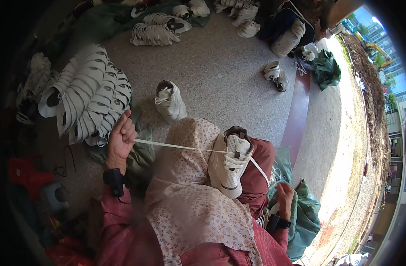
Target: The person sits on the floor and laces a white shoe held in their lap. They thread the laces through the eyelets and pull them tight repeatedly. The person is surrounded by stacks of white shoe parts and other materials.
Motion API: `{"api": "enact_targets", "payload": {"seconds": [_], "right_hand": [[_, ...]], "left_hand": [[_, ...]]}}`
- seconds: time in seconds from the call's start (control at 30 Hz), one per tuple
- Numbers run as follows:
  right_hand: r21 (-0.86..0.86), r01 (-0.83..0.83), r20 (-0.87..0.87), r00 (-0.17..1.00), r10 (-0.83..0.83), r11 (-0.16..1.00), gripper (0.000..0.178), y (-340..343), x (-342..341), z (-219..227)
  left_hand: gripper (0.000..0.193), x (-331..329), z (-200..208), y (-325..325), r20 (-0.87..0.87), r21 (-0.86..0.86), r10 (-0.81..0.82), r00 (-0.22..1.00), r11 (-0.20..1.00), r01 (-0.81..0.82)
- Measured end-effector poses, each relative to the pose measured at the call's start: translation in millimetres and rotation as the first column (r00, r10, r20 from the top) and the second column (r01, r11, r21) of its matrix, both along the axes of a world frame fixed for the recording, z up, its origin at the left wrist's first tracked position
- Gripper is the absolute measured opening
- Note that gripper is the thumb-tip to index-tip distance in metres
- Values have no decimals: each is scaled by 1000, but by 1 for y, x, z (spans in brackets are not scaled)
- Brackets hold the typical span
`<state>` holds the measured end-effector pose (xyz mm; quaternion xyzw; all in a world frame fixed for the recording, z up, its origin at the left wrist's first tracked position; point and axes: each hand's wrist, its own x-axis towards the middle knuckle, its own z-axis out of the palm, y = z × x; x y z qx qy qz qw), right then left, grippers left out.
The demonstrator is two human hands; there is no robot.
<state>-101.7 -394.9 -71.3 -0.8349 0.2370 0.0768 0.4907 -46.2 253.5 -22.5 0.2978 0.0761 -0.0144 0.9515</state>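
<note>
A cream-white sneaker upper [230, 166] with dark lining lies across my lap, its toe toward me. A flat white shoelace [180, 146] threads through its lower eyelets and stretches tautly out to the left. My left hand [122, 137] is closed on that end, raised beside a stack of uppers. From the shoe's other side the lace runs straight down toward my right hand [283, 199], whose curled fingers appear closed on it; the exact grip is small and partly hidden. That hand is beside a green bag [305, 208] at my right thigh.
Nested white shoe uppers [90, 95] form a large stack at left. One laced upper [170, 103] stands on the speckled floor ahead. More uppers [157, 30] lie farther back. A red stool [29, 175] is at left; loose white laces [280, 170] lie by my right knee.
</note>
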Motion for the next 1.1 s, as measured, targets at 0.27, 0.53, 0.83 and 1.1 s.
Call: {"api": "enact_targets", "payload": {"seconds": [0.27,0.53,0.83,1.1], "right_hand": [[347,-409,48,907,419,844,25,173,93,132],[374,-599,-26,757,653,708,30,222,103,117],[424,-593,-17,750,661,685,29,223,102,118],[452,-595,10,748,663,664,29,222,102,111]], "left_hand": [[31,34,27,-121,-101,860,-391,915,428,278],[19,53,-4,-192,111,960,-662,741,-122,-253],[21,54,-15,-198,124,951,-653,747,-137,-277],[18,59,-18,-193,82,892,-803,590,-205,-402]]}}
